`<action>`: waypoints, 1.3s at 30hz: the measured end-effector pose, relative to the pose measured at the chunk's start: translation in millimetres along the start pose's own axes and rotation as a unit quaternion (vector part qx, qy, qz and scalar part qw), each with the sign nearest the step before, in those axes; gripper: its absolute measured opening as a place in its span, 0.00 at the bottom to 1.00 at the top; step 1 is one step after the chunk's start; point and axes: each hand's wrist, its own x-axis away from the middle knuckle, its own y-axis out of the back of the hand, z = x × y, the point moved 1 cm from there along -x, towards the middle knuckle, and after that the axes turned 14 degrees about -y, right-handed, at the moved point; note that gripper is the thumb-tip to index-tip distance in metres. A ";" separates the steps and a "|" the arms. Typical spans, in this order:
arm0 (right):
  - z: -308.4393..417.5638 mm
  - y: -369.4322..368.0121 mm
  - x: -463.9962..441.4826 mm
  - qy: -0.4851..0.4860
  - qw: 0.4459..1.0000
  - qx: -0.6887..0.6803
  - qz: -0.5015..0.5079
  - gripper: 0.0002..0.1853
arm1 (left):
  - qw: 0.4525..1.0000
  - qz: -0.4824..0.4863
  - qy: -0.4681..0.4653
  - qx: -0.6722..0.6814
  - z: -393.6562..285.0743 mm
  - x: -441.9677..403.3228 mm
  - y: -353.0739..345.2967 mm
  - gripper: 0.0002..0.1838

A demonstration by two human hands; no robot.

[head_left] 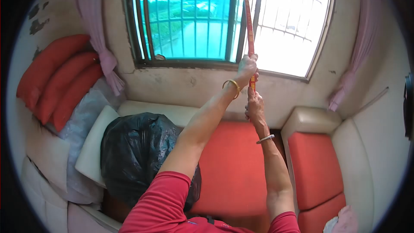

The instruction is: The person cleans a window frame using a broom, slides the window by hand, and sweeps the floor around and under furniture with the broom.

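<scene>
Right hand (255,107): fingers curled; the pole (249,28) is gripped at its lowest visible part. Left hand (247,67): fingers wrapped round it just above. Upper length, red, yellow-marked, is seen against the window (233,21).

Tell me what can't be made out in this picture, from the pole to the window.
All in the head view:
- Red pole: its top end is cut off by the upper edge.
- Its lower end: hidden in the right hand.
- Yellow markings on it: too small to read.
- Black plastic bag: opaque plastic hides any contents.
- Right window pane: glare washes out most of the outside.
</scene>
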 end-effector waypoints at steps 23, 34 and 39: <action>-350.3 84.0 311.0 -0.304 0.937 0.166 -0.034 0.24 | 0.952 0.035 0.276 -0.128 269.9 312.6 16.2 0.13; -311.8 84.9 422.8 -0.443 0.889 0.074 -0.089 0.21 | 0.859 0.053 0.507 0.047 294.6 429.2 10.7 0.12; -308.6 92.9 472.4 -0.488 0.848 0.189 -0.085 0.24 | 0.803 0.031 0.592 0.058 290.6 495.5 8.6 0.11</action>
